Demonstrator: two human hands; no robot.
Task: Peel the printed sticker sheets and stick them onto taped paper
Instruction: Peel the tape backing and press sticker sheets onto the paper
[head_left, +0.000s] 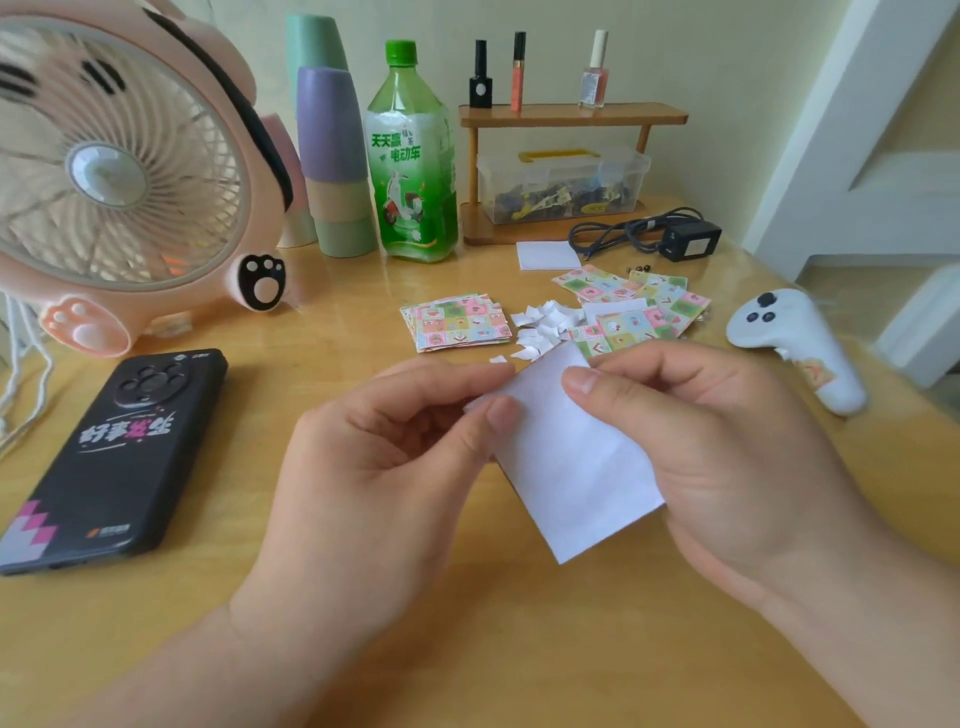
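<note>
I hold a white sheet (576, 457) above the wooden table, its blank side toward me. My left hand (379, 467) pinches its upper left corner between thumb and forefinger. My right hand (717, 447) grips the sheet's right side, thumb on top near the upper edge. Behind the hands lies a neat stack of printed sticker sheets (457, 321). More printed sheets (639, 299) are spread to the right. A heap of small white paper scraps (540, 327) sits between the two piles. A plain white paper (548, 254) lies further back.
A black phone (114, 452) lies at the left and a pink fan (119, 171) stands behind it. Stacked cups (337, 156), a green bottle (413, 156), a wooden shelf (571, 117) with a plastic box, a black charger (685, 239) and a white controller (800, 343) fill the back and right.
</note>
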